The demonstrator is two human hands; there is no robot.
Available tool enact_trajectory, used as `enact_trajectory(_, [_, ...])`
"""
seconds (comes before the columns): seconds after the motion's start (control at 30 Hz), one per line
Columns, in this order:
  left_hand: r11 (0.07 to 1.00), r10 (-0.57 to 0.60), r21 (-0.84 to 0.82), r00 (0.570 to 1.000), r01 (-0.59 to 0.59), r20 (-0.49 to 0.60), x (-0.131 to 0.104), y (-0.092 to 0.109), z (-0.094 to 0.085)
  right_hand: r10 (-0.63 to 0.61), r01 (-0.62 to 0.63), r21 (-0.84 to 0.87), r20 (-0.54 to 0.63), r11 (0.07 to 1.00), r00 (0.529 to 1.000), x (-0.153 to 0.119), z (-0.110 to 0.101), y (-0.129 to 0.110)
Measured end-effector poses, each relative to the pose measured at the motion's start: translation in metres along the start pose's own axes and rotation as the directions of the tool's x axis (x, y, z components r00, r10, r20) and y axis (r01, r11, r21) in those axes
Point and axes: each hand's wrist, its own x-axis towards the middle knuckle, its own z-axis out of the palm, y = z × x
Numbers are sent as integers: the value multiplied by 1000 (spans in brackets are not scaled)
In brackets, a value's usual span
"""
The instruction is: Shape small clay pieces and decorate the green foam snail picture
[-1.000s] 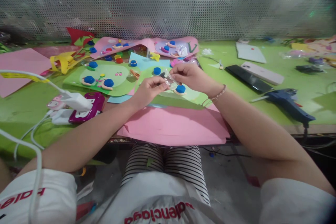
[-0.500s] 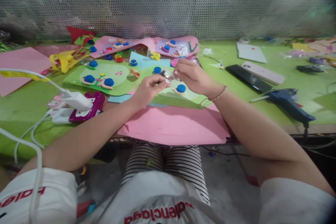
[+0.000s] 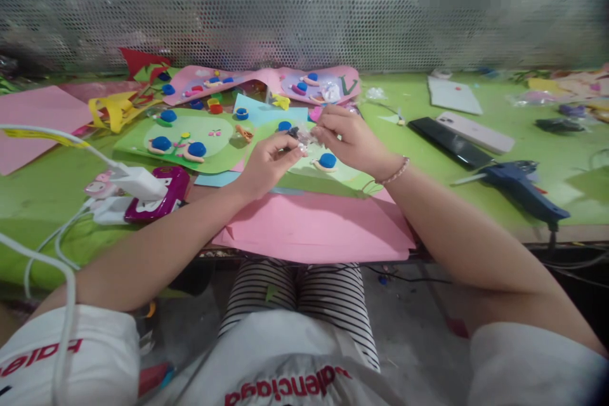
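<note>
My left hand (image 3: 272,163) and my right hand (image 3: 346,139) meet over the green card sheet (image 3: 347,185), both with fingers pinched. Between them is a small clear plastic bag (image 3: 306,133) with something dark at its left side; its contents are too blurred to name. Both hands grip this bag. Just below the right fingers, a clay snail with a blue shell (image 3: 327,162) sits on the sheet's pale oval. Another blue clay piece (image 3: 284,126) shows behind the left fingers. Left of my hands, similar blue-shelled snails (image 3: 194,151) and a small flower lie on the same green.
Pink paper (image 3: 318,228) lies at the table's front edge. To the right are a glue gun (image 3: 523,187), a black long object (image 3: 450,141) and a pale phone (image 3: 476,132). A charger with cables (image 3: 143,184) stands left. Decorated pink card (image 3: 266,79) lies behind; a perforated metal panel (image 3: 295,13) rises at the back.
My fingers have shifted slightly around the small plastic bag, and more of it shows between the hands. The other things stay where they were.
</note>
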Motion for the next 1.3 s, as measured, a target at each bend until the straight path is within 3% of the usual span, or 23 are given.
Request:
enact_trajectory(0.2, [950,169,251,982,-185,84,-2,6,0,35,-32,92,-23,995,999,-1,0,-1])
enact_trajectory(0.33, [936,175,296,982,-189,73,-3,7,1,65,-49,177,-87,983,994,0,1,-3])
enact_trajectory(0.63, [977,105,179,992,-116,70,0,1,0,97,-81,314,-38,946,995,0,4,0])
enact_trajectory(0.93, [1000,-4,10,1000,4,10,1,3,0,45,-34,213,-50,977,998,1,4,3])
enact_trajectory(1.13, [999,-54,2,999,54,1,2,0,-1,162,-122,238,-156,964,974,0,4,2])
enact_trajectory(1.3, [985,-129,-114,992,130,16,2,-5,1,234,-169,290,-210,942,949,-1,4,2])
